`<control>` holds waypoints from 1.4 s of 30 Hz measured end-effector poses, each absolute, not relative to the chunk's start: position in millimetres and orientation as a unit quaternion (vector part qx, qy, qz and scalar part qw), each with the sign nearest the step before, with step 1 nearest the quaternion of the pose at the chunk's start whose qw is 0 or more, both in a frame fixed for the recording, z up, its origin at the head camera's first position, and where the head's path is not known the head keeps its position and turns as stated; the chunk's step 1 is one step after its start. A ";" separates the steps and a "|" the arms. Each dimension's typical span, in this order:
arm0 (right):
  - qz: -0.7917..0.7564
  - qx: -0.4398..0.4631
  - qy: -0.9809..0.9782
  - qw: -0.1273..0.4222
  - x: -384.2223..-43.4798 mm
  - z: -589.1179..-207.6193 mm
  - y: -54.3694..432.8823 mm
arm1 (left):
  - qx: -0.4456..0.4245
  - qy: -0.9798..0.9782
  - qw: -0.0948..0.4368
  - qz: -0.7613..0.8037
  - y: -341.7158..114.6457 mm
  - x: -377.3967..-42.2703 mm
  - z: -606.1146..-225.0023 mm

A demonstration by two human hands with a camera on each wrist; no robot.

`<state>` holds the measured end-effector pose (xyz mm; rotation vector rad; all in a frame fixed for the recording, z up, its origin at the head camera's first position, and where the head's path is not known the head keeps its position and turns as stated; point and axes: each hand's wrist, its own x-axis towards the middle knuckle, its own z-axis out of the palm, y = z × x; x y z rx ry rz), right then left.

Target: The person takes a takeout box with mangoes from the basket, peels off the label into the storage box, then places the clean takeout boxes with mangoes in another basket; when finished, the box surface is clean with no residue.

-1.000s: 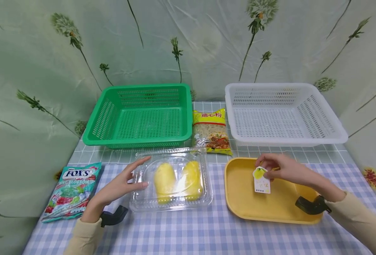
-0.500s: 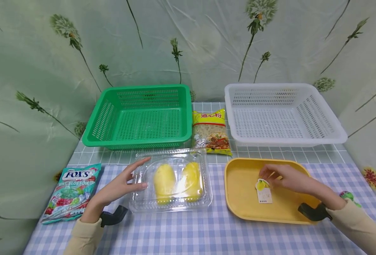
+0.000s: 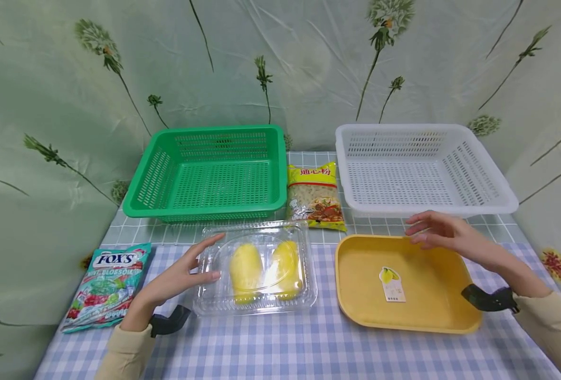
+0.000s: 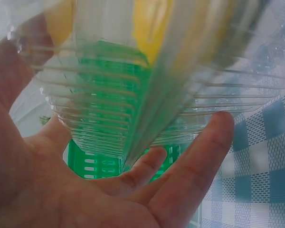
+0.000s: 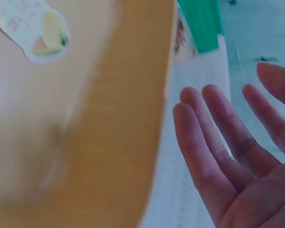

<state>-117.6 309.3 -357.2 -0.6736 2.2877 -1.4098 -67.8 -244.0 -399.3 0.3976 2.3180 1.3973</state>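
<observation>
My left hand (image 3: 176, 277) rests at the left side of a clear plastic clamshell box (image 3: 256, 309), its thumb and forefinger spread apart over the lid. Through the lid show two yellow, mango-shaped pieces (image 3: 246, 272). In the left wrist view, fingers (image 4: 194, 175) lie along the ribbed side of the box. My right hand (image 3: 444, 232) hovers over the back edge of a yellow tray (image 3: 432, 301), fingers loosely bent and holding nothing. On the tray floor lies a small white card (image 3: 394, 291) topped with a printed yellow fruit; the right wrist view shows this card (image 5: 45, 31) too.
Behind stand a green basket (image 3: 204, 211) on the left and a white basket (image 3: 427, 208) on the right. Between them lies a yellow pasta bag (image 3: 314, 198). A teal FOX'S candy bag (image 3: 106, 287) lies left of my left hand, on the checked cloth (image 3: 242, 348).
My right hand has set the card down on the tray floor and let go of it. It has moved back and right to the tray's far edge. My left hand has stayed in place.
</observation>
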 end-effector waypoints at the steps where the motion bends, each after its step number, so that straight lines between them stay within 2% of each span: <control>1: -0.505 -0.235 0.811 0.178 -119.4 -356.1 313.6 | 0.142 0.830 0.202 0.501 -244.1 -67.7 -399.3; 7: -0.498 -0.192 0.835 0.131 -126.9 -354.9 335.1 | 0.138 0.827 0.204 0.505 -244.8 -67.5 -400.7; 11: -0.503 -0.164 0.840 0.120 -128.7 -355.6 347.7 | 0.139 0.825 0.207 0.508 -245.2 -67.5 -401.6; 27: -0.517 -0.090 0.836 0.160 -133.6 -371.3 381.9 | 0.121 0.829 0.189 0.512 -243.3 -66.9 -401.3; 35: -0.530 -0.051 0.834 0.144 -137.5 -382.1 381.2 | 0.117 0.824 0.195 0.519 -240.4 -64.1 -394.9; 42: -0.537 -0.054 0.832 0.126 -138.9 -382.4 372.6 | 0.130 0.816 0.193 0.529 -231.3 -67.5 -381.6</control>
